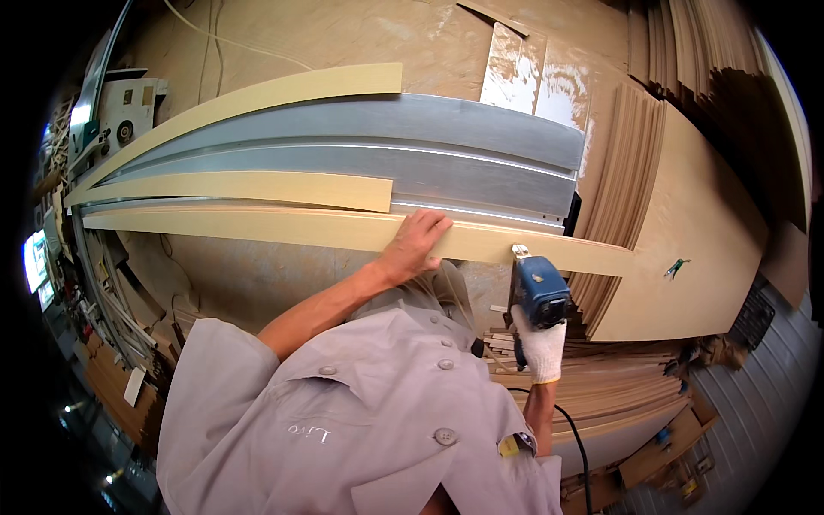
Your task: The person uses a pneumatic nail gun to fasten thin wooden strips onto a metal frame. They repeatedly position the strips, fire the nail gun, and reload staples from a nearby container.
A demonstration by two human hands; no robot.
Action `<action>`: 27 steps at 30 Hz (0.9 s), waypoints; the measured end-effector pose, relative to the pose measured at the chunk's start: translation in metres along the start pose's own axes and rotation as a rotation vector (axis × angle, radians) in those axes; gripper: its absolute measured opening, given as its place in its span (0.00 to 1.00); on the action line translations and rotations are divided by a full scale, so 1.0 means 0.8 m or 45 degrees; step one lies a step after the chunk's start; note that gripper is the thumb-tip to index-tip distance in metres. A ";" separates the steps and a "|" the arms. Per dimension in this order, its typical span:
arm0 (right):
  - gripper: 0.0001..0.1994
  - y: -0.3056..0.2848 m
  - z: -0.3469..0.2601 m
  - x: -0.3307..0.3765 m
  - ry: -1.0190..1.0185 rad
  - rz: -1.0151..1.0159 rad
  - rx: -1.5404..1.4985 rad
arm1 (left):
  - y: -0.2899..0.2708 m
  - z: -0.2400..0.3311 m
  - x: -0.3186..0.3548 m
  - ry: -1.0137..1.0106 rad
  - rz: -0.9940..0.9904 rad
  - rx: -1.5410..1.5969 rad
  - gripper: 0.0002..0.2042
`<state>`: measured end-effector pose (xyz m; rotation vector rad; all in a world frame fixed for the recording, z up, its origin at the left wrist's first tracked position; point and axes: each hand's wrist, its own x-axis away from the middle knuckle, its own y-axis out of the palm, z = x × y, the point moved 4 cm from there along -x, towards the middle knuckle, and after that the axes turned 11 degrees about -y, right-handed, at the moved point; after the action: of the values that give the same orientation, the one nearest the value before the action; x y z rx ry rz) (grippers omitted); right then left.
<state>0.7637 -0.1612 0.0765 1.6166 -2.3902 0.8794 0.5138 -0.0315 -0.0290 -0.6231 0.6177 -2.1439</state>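
My left hand (pixel 415 245) is bare and lies flat on a long pale wooden strip (pixel 257 226), pressing it against the front edge of a grey metal bench (pixel 446 146). My right hand (pixel 541 348), in a white glove, grips a blue power tool (pixel 541 292) by its handle. The tool's metal nose touches the strip just right of my left hand. A black cord (pixel 573 438) runs down from the tool. Two more pale strips lie on the bench, one (pixel 249 186) in the middle and one (pixel 257 94) along the far edge.
Stacks of thin brown boards (pixel 627 172) and a large pale panel (pixel 687 232) stand at the right. More cut strips (pixel 601 386) are piled below the tool. A machine (pixel 124 107) sits at the far left. My grey shirt (pixel 360 421) fills the lower middle.
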 end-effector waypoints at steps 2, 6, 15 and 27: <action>0.09 -0.024 0.021 -0.003 0.274 -0.098 0.010 | 0.000 0.000 0.000 0.002 0.021 -0.004 0.35; 0.10 -0.041 0.039 -0.012 0.049 0.003 0.008 | -0.001 0.003 0.000 0.031 0.051 -0.034 0.34; 0.09 -0.082 0.058 -0.022 0.067 0.035 -0.064 | -0.003 0.003 0.001 0.059 0.051 -0.103 0.34; 0.06 -0.151 0.061 -0.043 0.100 0.168 -0.254 | -0.007 0.012 0.000 0.019 0.012 -0.148 0.33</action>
<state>0.8956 -0.1903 0.0696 1.3412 -2.4630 0.6840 0.5165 -0.0301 -0.0181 -0.6657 0.7562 -2.1173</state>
